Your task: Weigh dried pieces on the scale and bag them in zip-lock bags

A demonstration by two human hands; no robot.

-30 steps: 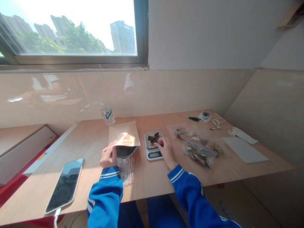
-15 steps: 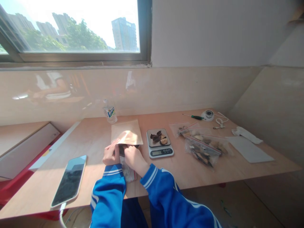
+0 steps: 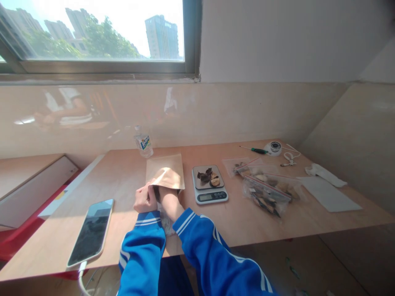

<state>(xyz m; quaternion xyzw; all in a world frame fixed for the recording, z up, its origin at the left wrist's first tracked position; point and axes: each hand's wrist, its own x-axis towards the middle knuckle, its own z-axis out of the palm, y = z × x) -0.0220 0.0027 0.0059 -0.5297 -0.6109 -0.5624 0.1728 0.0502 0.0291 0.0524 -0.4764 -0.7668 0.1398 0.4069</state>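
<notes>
A brown kraft paper bag (image 3: 165, 166) lies on the table with its mouth facing me. My left hand (image 3: 145, 199) is closed on the left edge of that mouth, holding it up. My right hand (image 3: 169, 200) reaches inside the bag; its fingers are hidden and only the back of the hand and wrist show. Under my wrists lies a clear plastic bag (image 3: 167, 226), partly covered. Just right of the paper bag stands a kitchen scale (image 3: 212, 197) bearing dark dried pieces (image 3: 204, 176) and tan dried pieces (image 3: 214, 179). Its display is unreadable.
Several zip bags (image 3: 262, 193) of dried goods lie right of the scale. Behind them are a screwdriver (image 3: 259, 151), a round white camera (image 3: 274, 148) and a cable (image 3: 289, 158). White paper (image 3: 331, 195) lies far right, a bottle (image 3: 144, 143) at the back, a charging phone (image 3: 92, 232) at left.
My right hand has moved forward, deeper into the paper bag, and the bag's mouth bulges wider. My left hand keeps its hold. The view has shifted slightly.
</notes>
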